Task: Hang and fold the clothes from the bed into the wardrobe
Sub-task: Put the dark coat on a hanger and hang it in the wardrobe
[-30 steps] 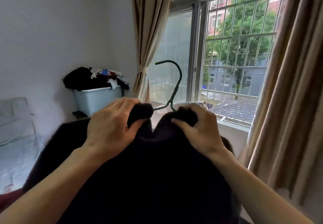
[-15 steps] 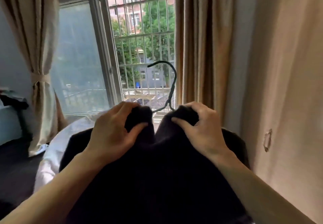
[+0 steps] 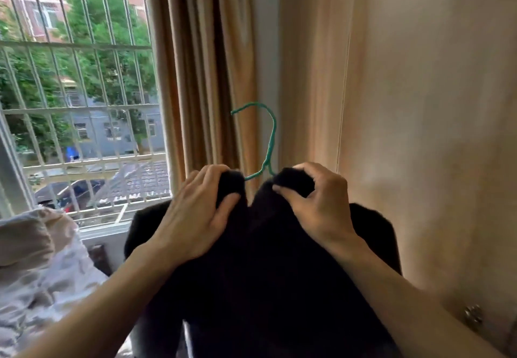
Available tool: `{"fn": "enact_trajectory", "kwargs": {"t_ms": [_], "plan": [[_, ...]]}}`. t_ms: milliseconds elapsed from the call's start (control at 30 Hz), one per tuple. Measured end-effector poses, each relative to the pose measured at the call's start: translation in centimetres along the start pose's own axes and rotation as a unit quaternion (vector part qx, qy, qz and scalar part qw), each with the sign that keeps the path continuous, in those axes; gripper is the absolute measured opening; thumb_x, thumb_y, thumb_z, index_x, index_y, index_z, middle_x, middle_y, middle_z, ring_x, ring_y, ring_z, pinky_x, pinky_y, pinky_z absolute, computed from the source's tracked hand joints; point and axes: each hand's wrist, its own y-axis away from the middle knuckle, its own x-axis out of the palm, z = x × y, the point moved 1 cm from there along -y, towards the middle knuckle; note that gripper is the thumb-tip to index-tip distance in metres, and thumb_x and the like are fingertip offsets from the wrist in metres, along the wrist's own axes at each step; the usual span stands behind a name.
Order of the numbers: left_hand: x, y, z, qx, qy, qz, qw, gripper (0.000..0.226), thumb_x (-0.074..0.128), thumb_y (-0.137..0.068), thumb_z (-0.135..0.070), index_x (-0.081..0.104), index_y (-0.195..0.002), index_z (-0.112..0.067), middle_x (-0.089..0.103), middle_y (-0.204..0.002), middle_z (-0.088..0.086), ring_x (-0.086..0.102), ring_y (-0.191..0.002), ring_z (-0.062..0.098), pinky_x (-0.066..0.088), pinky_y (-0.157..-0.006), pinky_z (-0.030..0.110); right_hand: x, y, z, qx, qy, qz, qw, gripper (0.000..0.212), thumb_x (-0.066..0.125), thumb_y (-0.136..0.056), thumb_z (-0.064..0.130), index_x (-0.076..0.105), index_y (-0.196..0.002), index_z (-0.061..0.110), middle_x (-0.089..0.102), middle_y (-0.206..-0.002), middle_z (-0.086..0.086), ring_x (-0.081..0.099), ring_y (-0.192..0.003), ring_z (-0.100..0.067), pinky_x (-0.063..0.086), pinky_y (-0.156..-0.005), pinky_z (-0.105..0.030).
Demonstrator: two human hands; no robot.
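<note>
View swung right: window (image 3: 78, 92) now upper left, wardrobe (image 3: 433, 134) filling the right. Left hand (image 3: 195, 217) and right hand (image 3: 316, 206) still pinch the black garment (image 3: 265, 273) at its neck, centre frame, green hanger (image 3: 270, 139) hook poking up between them.

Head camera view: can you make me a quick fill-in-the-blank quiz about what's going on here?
1. The left hand and the right hand both grip a ____ garment.
2. The hanger hook poking up between them is ____.
3. The window is to the ____ of the curtain.
Missing words: black; green; left.
</note>
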Motion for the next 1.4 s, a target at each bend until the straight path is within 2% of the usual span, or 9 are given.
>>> {"fn": "enact_trajectory", "kwargs": {"t_ms": [100,233,400,633,800,967,1167,1267,1400], "plan": [[1.0,-1.7,2.0,0.023,0.036,0.025,0.999,0.086,0.052,-0.069,-0.088,0.044,-0.129,-0.027,0.053,-0.123,-0.011,0.047,-0.115,0.010,0.040,-0.099,0.032,1.1,-0.6,0.5,0.013,0.042,-0.030,0.999,0.033,0.086,-0.074,0.034,0.071,-0.099,0.017,0.071,-0.091,0.006,0.067,-0.078,-0.012,0.059,-0.073,-0.037],[2.3,-3.7,4.4,0.058,0.037,0.043,0.997,0.108,0.058,-0.045,-0.096,0.041,-0.129,-0.030,0.050,-0.123,-0.013,0.044,-0.112,0.012,0.040,-0.095,0.036,2.6,-1.0,1.7,0.028,0.099,-0.057,0.993,0.032,0.085,-0.075,0.035,0.071,-0.099,0.017,0.070,-0.090,0.008,0.067,-0.075,-0.010,0.059,-0.071,-0.034],[5.2,-4.7,4.3,0.102,0.047,0.026,0.993,0.084,0.076,-0.050,-0.073,0.046,-0.116,-0.030,0.054,-0.112,-0.009,0.050,-0.104,0.020,0.045,-0.084,0.039,1.9,1.0,2.5,0.052,0.144,-0.095,0.984,0.032,0.085,-0.073,0.034,0.071,-0.099,0.022,0.070,-0.091,0.014,0.068,-0.082,-0.001,0.058,-0.072,-0.018],[8.4,-5.1,1.2,0.173,0.164,-0.025,0.971,0.042,0.086,-0.059,-0.042,0.055,-0.084,-0.027,0.059,-0.078,-0.011,0.059,-0.073,0.021,0.034,-0.054,0.027,-1.6,4.7,2.8,0.089,0.209,-0.114,0.967,0.030,0.087,-0.074,0.029,0.069,-0.096,0.020,0.068,-0.090,0.012,0.066,-0.083,-0.005,0.055,-0.072,-0.019],[10.6,-3.7,-2.3,0.182,0.235,-0.007,0.955,0.036,0.083,-0.061,-0.034,0.054,-0.081,-0.029,0.059,-0.075,-0.012,0.061,-0.066,0.022,0.046,-0.051,0.032,-5.4,7.8,3.1,0.138,0.266,-0.070,0.951,0.037,0.082,-0.073,0.046,0.062,-0.095,0.024,0.060,-0.088,0.015,0.059,-0.083,-0.005,0.049,-0.073,-0.018],[12.7,-1.5,-6.0,0.197,0.281,0.013,0.939,0.029,0.078,-0.063,-0.034,0.053,-0.077,-0.027,0.058,-0.071,-0.011,0.059,-0.060,0.022,0.047,-0.048,0.034,-9.3,11.7,2.5,0.202,0.293,-0.044,0.933,0.046,0.079,-0.067,0.063,0.061,-0.094,0.031,0.059,-0.091,0.015,0.058,-0.087,-0.004,0.049,-0.075,-0.022],[15.2,0.3,-9.4,0.215,0.299,0.051,0.928,0.041,0.091,-0.057,-0.019,0.055,-0.075,-0.027,0.057,-0.070,-0.011,0.057,-0.060,0.019,0.047,-0.047,0.034,-14.2,15.4,0.5,0.296,0.203,-0.052,0.932,0.046,0.055,-0.082,0.075,0.065,-0.093,0.032,0.064,-0.087,0.012,0.062,-0.082,-0.005,0.048,-0.070,-0.018],[16.4,1.2,-10.0,0.224,0.294,0.066,0.927,0.042,0.092,-0.054,-0.018,0.056,-0.075,-0.026,0.055,-0.069,-0.012,0.054,-0.059,0.016,0.044,-0.045,0.032,-17.2,17.4,-1.8,0.373,0.248,-0.048,0.893,0.032,0.053,-0.091,0.061,0.065,-0.094,0.031,0.063,-0.089,0.012,0.060,-0.082,-0.003,0.048,-0.075,-0.021],[17.6,2.6,-10.4,0.230,0.288,0.073,0.927,0.041,0.092,-0.053,-0.017,0.058,-0.075,-0.024,0.056,-0.071,-0.011,0.056,-0.061,0.016,0.045,-0.045,0.035,-19.6,20.2,-5.4,0.455,0.382,0.053,0.803,0.032,0.057,-0.095,0.048,0.061,-0.119,0.027,0.057,-0.120,0.005,0.053,-0.112,-0.014,0.044,-0.093,-0.030]]}}
